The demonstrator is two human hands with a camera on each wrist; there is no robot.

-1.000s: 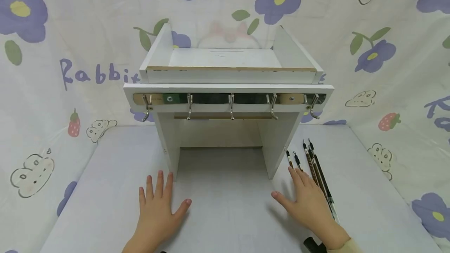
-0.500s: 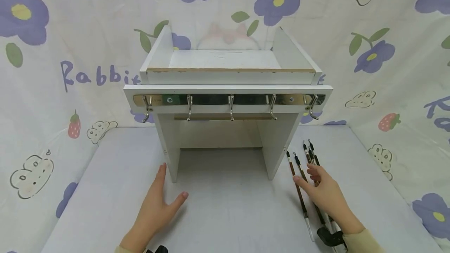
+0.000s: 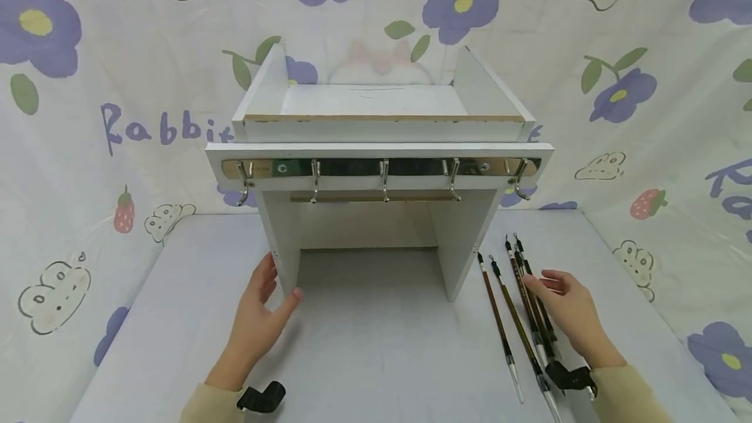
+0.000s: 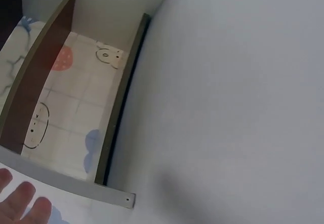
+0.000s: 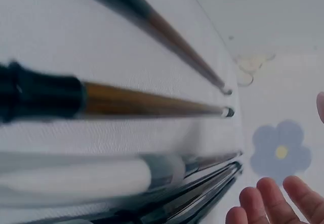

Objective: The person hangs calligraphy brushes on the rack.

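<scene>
left hand (image 3: 258, 315) braces the stand (image 3: 376, 168), fingers spread; right hand (image 3: 572, 318) hovers relaxed over the brushes (image 3: 525, 305), best pinching one cleanly.

A staged recording corner is suggested: a flower-and-rabbit printed cloth (image 3: 88, 116) is hung as backdrop across the upper frame, and the counter (image 3: 382, 358) is draped pale.

Grey-white table (image 3: 382, 358): white hook rack (image 3: 378, 168) standing mid-back, brushes (image 3: 517, 305) lying right.
</scene>
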